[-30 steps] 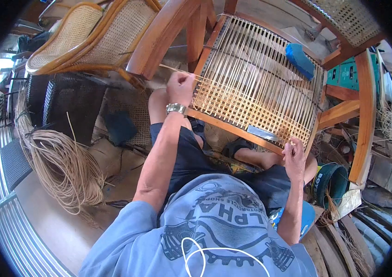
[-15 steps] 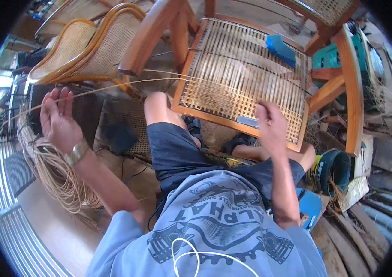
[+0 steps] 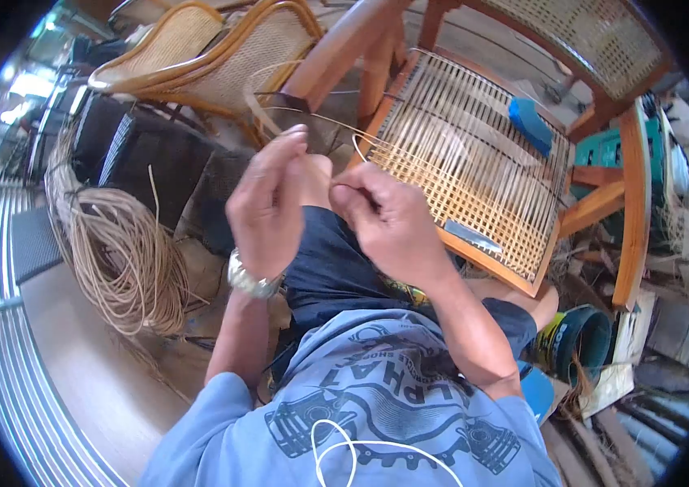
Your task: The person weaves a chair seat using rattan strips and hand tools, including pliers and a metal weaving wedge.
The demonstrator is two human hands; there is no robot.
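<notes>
My right hand (image 3: 389, 215) is closed in a pinch on a thin cane strand (image 3: 358, 150), which curves down from the left edge of the woven chair seat (image 3: 458, 154). To its left, my left hand (image 3: 267, 207) is raised with fingers stretched upward and slightly blurred, wearing a metal watch (image 3: 252, 277). A pale, blurred loop of cane (image 3: 257, 101) rises behind its fingertips. The near part of the seat has a close square weave, while the far part shows mostly parallel strands. On its near side lies a flat metal strip (image 3: 473, 235); a blue piece (image 3: 529, 126) rests farther back.
The wooden chair's armrest (image 3: 344, 57) juts out above my hands. A bundle of coiled cane (image 3: 125, 252) hangs at left, beside a dark box (image 3: 150, 158). Rattan chair backs (image 3: 231, 61) stand behind. At right are a dark bucket (image 3: 584, 341) and scattered wood.
My left hand has come in from the far left toward the middle. My right hand has left the seat's near edge for its left corner, now pinching the strand. The view has shifted.
</notes>
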